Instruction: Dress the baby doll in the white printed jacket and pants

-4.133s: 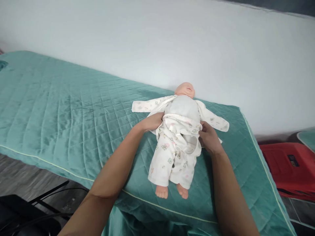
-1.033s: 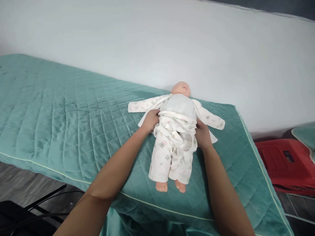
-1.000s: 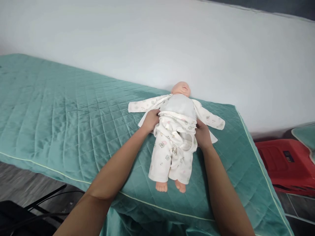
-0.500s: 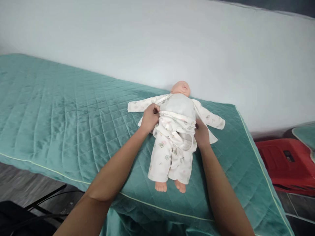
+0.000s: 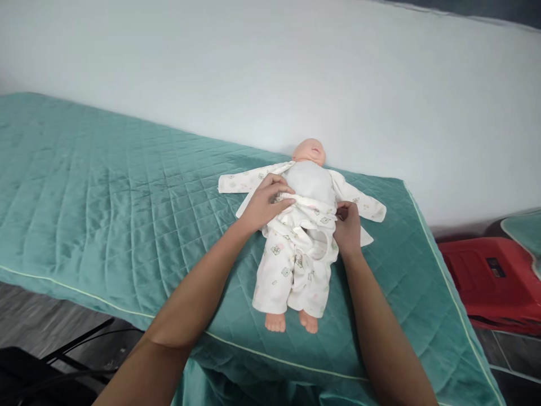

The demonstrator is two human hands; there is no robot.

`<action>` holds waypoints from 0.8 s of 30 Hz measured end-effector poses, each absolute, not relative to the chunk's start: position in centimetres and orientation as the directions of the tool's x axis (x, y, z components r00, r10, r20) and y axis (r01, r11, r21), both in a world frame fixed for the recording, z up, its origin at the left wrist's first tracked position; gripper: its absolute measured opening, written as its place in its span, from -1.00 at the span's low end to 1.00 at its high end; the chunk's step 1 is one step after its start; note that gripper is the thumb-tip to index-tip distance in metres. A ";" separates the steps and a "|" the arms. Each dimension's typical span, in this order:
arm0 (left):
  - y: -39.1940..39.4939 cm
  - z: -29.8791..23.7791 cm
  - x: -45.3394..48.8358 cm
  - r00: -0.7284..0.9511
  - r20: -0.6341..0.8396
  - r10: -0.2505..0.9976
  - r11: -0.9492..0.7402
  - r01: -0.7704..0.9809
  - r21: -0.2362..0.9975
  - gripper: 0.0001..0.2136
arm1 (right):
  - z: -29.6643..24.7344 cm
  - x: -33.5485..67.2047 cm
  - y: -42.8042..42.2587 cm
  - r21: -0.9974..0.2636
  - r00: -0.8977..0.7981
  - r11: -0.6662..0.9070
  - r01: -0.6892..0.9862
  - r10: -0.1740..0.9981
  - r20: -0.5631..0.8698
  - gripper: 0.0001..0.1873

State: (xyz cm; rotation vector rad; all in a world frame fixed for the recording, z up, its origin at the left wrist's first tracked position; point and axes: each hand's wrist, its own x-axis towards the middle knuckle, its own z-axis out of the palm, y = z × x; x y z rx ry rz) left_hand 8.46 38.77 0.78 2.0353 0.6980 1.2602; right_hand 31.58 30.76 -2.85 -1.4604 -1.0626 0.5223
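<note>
A baby doll (image 5: pixel 310 152) lies on its back, head at the far side and bare feet toward me. It wears white printed pants (image 5: pixel 274 276), whose waistband is bunched at the belly. A matching long-sleeved top (image 5: pixel 367 206) is spread open beneath it, baring the pale grey torso. My left hand (image 5: pixel 266 204) rests at the waistband's left side, thumb and fingers apart over the cloth. At the opposite side, my right hand (image 5: pixel 348 228) has its fingers closed on the waistband edge; its fingertips are partly hidden.
Under the doll is a bed with a green quilted cover (image 5: pixel 127 208), its piped edge running along the front and right. A white wall (image 5: pixel 270 73) rises behind. Right of the bed stands a red plastic object (image 5: pixel 494 282). Dark thin bars (image 5: pixel 80 338) show at lower left.
My left hand has shifted right and its fingers have spread from a pinch onto the front of the waistband. My right hand has risen slightly at the doll's side.
</note>
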 end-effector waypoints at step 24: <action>37.2 1.5 8.7 0.566 0.515 0.644 -0.760 0.392 0.519 -0.83 | -0.5 32.0 30.2 -0.737 0.061 0.364 0.570 0.875 0.479 -0.67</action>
